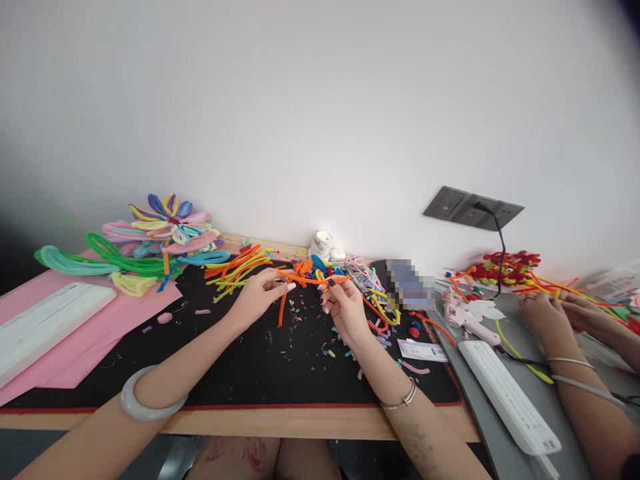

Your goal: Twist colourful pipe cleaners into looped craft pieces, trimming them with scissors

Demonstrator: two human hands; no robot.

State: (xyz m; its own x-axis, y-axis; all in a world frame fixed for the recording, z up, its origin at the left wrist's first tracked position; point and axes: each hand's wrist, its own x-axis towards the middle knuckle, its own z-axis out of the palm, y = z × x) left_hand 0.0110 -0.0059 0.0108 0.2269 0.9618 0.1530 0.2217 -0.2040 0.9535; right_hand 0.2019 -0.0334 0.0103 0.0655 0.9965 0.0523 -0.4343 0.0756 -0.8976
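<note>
My left hand (257,295) and my right hand (345,308) are raised a little above a black mat (260,367). Between them they pinch an orange pipe cleaner (307,280), stretched roughly level, with one end hanging down toward the mat. Behind it lies a heap of mixed pipe cleaners (310,268). A bunch of orange and yellow pipe cleaners (237,267) lies to the left of my left hand.
A pipe-cleaner flower (165,230) and green stems (115,260) lie on pink paper (100,327) at the left, beside a white box (45,320). A pink glue gun (467,317) and another white box (510,397) sit at the right. A co-worker's hands (545,313) work at the far right.
</note>
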